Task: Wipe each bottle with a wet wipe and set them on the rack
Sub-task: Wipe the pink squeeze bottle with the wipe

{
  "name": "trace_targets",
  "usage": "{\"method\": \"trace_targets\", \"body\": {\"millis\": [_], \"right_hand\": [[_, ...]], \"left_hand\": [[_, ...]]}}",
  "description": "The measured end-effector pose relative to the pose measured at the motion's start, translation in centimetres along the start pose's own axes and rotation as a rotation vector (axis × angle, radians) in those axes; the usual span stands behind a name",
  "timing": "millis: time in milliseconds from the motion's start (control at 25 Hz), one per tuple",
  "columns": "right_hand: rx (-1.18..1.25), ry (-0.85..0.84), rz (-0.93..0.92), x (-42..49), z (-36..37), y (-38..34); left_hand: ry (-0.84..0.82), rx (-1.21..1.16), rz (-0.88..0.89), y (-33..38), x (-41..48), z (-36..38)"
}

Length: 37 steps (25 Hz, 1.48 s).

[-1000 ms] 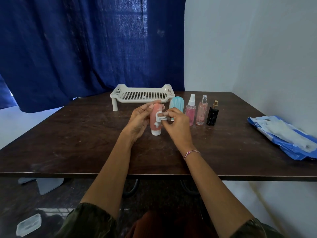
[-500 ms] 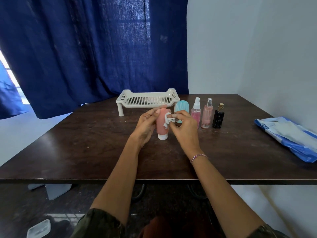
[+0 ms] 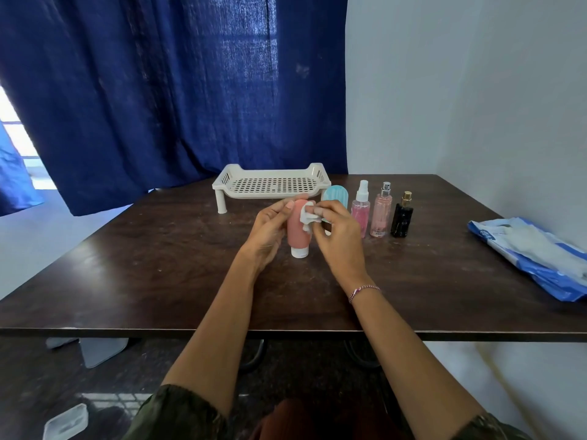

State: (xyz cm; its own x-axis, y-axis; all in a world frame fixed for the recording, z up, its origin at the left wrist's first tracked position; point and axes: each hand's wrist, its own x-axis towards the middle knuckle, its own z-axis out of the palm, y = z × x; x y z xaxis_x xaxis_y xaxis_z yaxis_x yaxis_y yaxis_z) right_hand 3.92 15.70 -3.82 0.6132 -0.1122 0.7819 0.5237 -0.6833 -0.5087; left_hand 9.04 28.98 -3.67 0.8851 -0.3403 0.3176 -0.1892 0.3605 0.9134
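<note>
A pink squeeze bottle with a white cap stands cap-down near the table's middle. My left hand holds its upper part from the left. My right hand pinches a crumpled white wet wipe against the bottle's upper right side. Behind my right hand a teal bottle shows only its top. To the right stand a pink spray bottle, a pale pink perfume bottle and a black bottle with a gold cap. The white perforated rack sits behind them with nothing on it.
A blue and white wet wipe pack lies at the table's right edge. A dark blue curtain hangs behind the dark wooden table. A wall is close on the right. Plastic containers lie on the floor at lower left.
The wipe has shifted slightly on the pink bottle's upper side as my right hand rubs. Both hands stay on the bottle. The camera has tilted up a little.
</note>
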Motion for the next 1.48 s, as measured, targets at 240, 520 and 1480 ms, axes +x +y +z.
{"method": "trace_targets", "body": {"millis": [240, 520, 1480], "right_hand": [[0.011, -0.010, 0.038, -0.03, 0.04, 0.45], [0.107, -0.021, -0.030, -0.07, 0.35, 0.24], [0.094, 0.065, 0.011, 0.35, 0.15, 0.42]], "left_hand": [[-0.003, 0.014, -0.001, 0.02, -0.01, 0.08], [-0.009, 0.015, 0.018, -0.11, 0.02, -0.05], [0.002, 0.018, 0.009, -0.36, 0.21, 0.00]]}}
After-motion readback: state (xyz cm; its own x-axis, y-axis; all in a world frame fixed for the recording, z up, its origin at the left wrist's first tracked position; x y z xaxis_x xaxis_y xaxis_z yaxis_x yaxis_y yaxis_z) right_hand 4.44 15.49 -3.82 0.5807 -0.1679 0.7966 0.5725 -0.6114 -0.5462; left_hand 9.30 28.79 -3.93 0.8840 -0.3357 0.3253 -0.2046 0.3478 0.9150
